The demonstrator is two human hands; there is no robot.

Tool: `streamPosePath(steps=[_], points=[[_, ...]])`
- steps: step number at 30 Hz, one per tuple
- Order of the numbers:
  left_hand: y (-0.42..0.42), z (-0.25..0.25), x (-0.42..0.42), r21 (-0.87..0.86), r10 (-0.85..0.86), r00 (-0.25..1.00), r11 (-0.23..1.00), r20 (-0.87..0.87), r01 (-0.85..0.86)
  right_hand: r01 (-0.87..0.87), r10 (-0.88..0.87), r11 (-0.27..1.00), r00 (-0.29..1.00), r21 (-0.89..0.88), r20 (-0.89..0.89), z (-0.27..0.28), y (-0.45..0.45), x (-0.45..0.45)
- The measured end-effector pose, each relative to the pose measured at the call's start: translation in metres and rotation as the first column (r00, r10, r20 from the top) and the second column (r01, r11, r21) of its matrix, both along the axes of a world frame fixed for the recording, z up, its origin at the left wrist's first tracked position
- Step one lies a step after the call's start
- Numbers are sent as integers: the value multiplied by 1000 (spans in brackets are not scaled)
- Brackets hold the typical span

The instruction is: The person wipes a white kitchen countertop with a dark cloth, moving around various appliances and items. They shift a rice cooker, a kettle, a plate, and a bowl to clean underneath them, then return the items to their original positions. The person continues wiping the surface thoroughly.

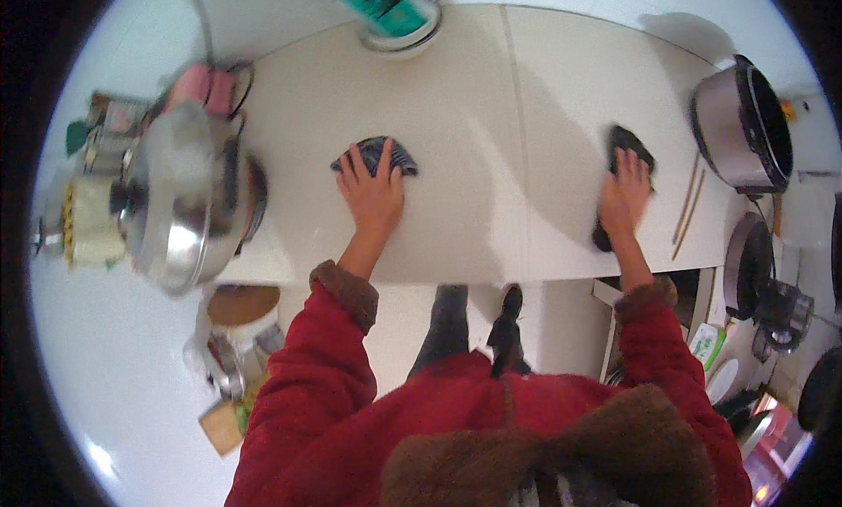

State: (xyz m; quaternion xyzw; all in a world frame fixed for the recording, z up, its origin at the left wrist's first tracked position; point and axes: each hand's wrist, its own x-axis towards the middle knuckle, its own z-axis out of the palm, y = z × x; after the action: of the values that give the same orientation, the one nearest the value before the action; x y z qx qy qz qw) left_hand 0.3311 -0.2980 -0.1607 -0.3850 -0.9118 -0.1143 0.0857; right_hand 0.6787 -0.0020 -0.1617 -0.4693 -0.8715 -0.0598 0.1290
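My left hand (373, 194) lies palm down with spread fingers on a dark patterned cloth (375, 153), pressed on the pale countertop (454, 178). Over to the right, my right hand (623, 191) rests on a black item (628, 142), perhaps a cloth; its kind is blurred. Part of something black also shows beside that wrist, near the counter's front edge. Two thin wooden chopsticks (687, 204) lie just right of my right hand. Whether my fingers grip either item or only press on it cannot be made out.
On the left stands a large steel pot with a lid (174, 204), near a pink object (200, 91). A green and white container (388, 10) is at the back. An open cooker pot (740, 125) and a dark pan (748, 265) stand on the right.
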Motion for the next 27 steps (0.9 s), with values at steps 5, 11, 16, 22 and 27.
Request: streamPosePath(steps=[5,11,16,22,27], points=[[-119,-11,65,-50,230,972,972,-41,-232,75,-75,997,997,-9,18,-2,-101,14],[-65,6,126,55,95,986,993,136,-104,-454,441,855,891,-251,-108,17,-220,-104],[-52,1,62,29,68,995,997,66,-70,-643,598,713,766,-279,-237,19,-238,-202],[-31,-12,-72,1,97,993,995,-73,-97,-695,628,691,714,-200,-311,8,-222,-335],[-22,-53,-141,-101,-17,960,995,-279,-12,-646,536,723,748,-244,-392,-7,-205,-363]])
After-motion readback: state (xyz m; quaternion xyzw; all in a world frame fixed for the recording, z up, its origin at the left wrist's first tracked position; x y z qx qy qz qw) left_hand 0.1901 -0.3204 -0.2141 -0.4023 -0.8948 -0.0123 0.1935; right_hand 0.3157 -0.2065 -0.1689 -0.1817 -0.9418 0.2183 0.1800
